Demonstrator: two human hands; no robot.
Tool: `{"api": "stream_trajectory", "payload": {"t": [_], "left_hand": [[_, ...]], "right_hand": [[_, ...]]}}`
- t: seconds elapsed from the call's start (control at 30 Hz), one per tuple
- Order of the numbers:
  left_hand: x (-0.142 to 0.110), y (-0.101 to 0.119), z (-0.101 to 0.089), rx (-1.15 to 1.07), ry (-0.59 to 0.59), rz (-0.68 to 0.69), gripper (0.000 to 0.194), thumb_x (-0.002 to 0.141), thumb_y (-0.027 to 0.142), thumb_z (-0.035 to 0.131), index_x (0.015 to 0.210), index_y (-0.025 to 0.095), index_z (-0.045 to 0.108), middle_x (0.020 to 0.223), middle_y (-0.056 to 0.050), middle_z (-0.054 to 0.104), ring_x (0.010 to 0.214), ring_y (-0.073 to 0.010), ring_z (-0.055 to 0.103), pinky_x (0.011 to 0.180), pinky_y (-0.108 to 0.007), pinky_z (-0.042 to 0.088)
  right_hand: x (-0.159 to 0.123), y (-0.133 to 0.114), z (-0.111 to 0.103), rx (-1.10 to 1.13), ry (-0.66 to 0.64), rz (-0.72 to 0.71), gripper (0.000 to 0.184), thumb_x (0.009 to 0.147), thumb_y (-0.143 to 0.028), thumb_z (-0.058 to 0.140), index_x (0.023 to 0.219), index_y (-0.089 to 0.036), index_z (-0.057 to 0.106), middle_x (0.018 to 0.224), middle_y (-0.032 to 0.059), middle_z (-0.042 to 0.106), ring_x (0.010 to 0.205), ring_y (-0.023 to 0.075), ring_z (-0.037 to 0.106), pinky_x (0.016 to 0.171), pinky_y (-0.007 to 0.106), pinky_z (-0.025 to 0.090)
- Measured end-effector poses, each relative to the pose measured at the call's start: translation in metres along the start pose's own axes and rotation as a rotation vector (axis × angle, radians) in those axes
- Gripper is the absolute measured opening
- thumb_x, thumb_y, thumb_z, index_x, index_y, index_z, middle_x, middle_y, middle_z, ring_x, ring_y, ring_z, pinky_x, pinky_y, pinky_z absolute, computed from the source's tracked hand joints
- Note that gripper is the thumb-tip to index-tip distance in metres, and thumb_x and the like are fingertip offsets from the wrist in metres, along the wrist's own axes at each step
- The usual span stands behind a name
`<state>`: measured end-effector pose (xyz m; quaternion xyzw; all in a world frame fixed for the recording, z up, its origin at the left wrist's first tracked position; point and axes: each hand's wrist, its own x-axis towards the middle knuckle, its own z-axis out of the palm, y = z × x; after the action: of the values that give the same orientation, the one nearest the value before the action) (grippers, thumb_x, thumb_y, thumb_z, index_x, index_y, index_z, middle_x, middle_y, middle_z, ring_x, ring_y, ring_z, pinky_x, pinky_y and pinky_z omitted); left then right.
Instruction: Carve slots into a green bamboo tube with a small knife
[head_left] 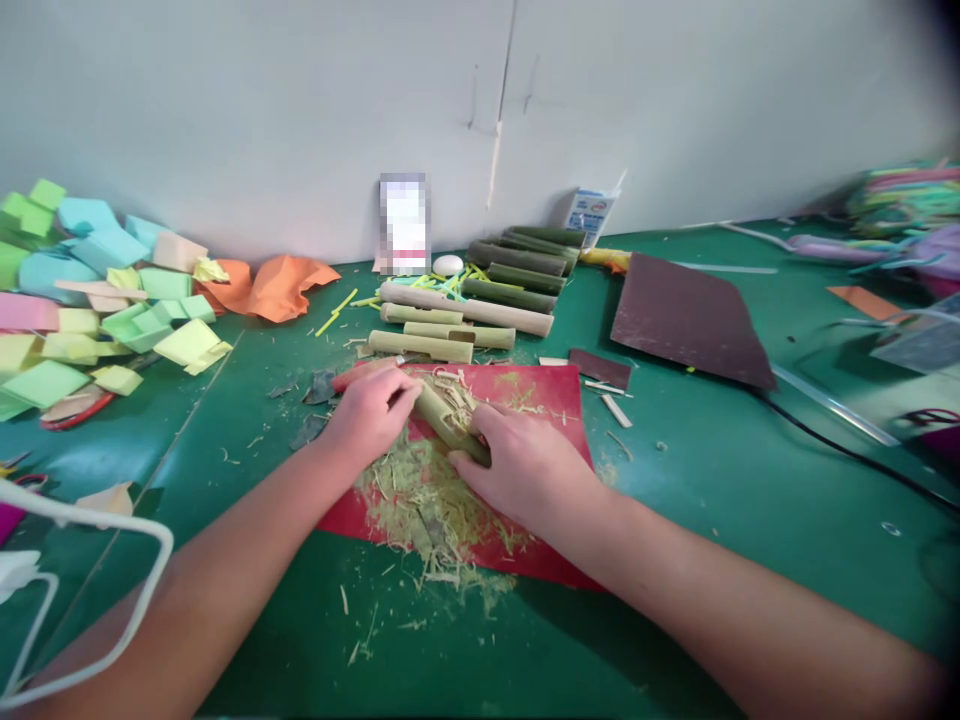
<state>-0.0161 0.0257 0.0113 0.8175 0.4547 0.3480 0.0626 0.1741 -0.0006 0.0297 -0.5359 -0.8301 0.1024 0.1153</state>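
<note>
One notched bamboo tube (433, 408) over the red sheet (559, 400), looks partly scraped
Going left to right with that tube as clock centre: colored paper pieces (94, 250) piled between 9 and 10, then the left hand (377, 405) at 9, fingertips pinching the tube's far end, some reddish stick (360, 373) right beside it (can't tell if they touch). Loads of shavings (420, 490) around 6–7, so I'd guess plenty's been scraped. Pale tubes (420, 346) near 12 on the green table (285, 620) look done. The held tube's paler up top, darker toward the right hand (517, 450) at 4, which is wrapped round the near end, so maybe that bit's left. Dark green tubes (510, 293) near 1 look unscraped imo. Brown board (690, 320) sits between 2 and 3.
</note>
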Motion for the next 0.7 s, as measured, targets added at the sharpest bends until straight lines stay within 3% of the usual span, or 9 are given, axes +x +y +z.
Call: {"api": "stream_trajectory", "payload": {"t": [0.2,0.33,0.47,0.57,0.7], "left_hand": [[-0.004,0.009,0.002,-0.092,-0.149,0.041,0.011,0.086,0.019,0.051,0.085,0.015,0.062,0.080,-0.004,0.063,0.075,-0.0140,0.059,0.069,-0.027,0.046],[0.001,-0.001,0.000,-0.070,-0.013,-0.024,0.012,0.086,0.019,0.052,0.081,0.016,0.062,0.079,-0.003,0.064,0.075,-0.0139,0.059,0.071,-0.028,0.047],[0.005,-0.013,0.000,-0.007,0.055,-0.027,0.010,0.085,0.018,0.053,0.080,0.016,0.062,0.080,-0.003,0.065,0.076,-0.0146,0.059,0.074,-0.029,0.047],[0.003,-0.010,0.001,0.028,0.101,-0.029,0.010,0.084,0.018,0.054,0.078,0.015,0.061,0.076,-0.003,0.064,0.075,-0.0153,0.058,0.073,-0.031,0.047],[-0.004,0.007,0.004,-0.058,-0.068,0.031,0.011,0.086,0.017,0.052,0.081,0.015,0.061,0.076,-0.003,0.061,0.071,-0.0133,0.057,0.067,-0.027,0.045]], "right_hand": [[0.001,0.003,0.003,0.020,0.007,-0.001,0.014,0.076,-0.034,0.052,0.075,-0.020,0.049,0.071,0.0002,0.056,0.058,0.0123,0.048,0.051,0.027,0.024],[0.003,0.002,0.002,0.027,0.001,0.019,0.018,0.077,-0.037,0.052,0.074,-0.020,0.050,0.070,0.0004,0.056,0.059,0.0131,0.048,0.050,0.027,0.023],[0.003,0.002,0.000,0.018,-0.003,0.019,0.017,0.077,-0.037,0.052,0.074,-0.020,0.051,0.069,0.0004,0.056,0.058,0.0133,0.048,0.050,0.027,0.023],[0.002,0.002,0.000,0.006,0.005,0.012,0.018,0.078,-0.037,0.051,0.073,-0.020,0.051,0.069,0.0007,0.057,0.058,0.0134,0.049,0.051,0.027,0.024],[0.002,0.002,0.001,-0.011,0.009,0.004,0.017,0.079,-0.035,0.050,0.073,-0.020,0.051,0.070,0.0012,0.057,0.058,0.0130,0.049,0.051,0.028,0.023]]}}
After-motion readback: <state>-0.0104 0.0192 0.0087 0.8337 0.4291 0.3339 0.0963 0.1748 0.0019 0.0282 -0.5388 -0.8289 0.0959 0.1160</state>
